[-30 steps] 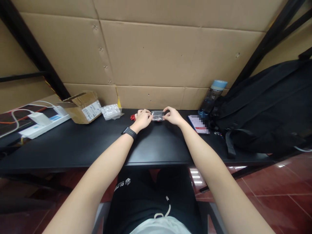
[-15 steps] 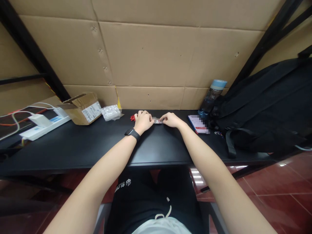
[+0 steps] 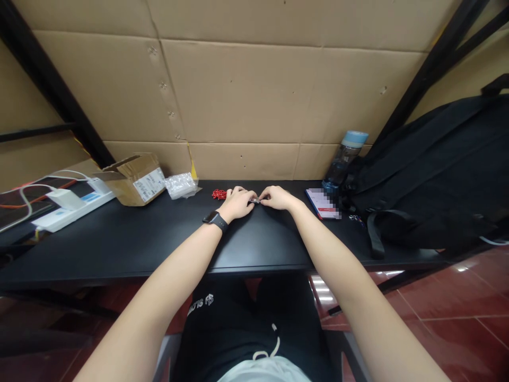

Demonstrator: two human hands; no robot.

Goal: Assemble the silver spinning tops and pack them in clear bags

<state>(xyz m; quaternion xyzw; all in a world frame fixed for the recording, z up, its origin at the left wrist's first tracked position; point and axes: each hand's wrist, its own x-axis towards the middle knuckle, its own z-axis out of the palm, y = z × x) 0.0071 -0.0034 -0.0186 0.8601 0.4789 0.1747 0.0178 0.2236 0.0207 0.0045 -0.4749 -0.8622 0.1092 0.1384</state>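
Cardboard panels (image 3: 238, 95) are standing as a wall beyond the hands, and a black table (image 3: 167, 244) is stretching beneath them, its surface catching a pale sheen just in front of the hands. Red floor tiles (image 3: 461, 318) are showing below, to the right. Well to the left of the hands, an open cardboard box (image 3: 139, 180) is sitting beside a clear plastic packet (image 3: 182, 185), with a white power strip (image 3: 73, 209) lying farther out. A blue-capped bottle (image 3: 345, 159), a phone (image 3: 324, 203) and a black backpack (image 3: 433, 180) are resting to the right.

Between the fingertips, a small shiny item (image 3: 255, 201) is glinting silvery, mostly hidden, its shape too small to tell. The left hand (image 3: 237, 203) is pinching its left side narrowly; the right hand (image 3: 277, 198) is closing thumb and finger at its right edge. Red pieces (image 3: 219, 194) are lying just beside the left hand.
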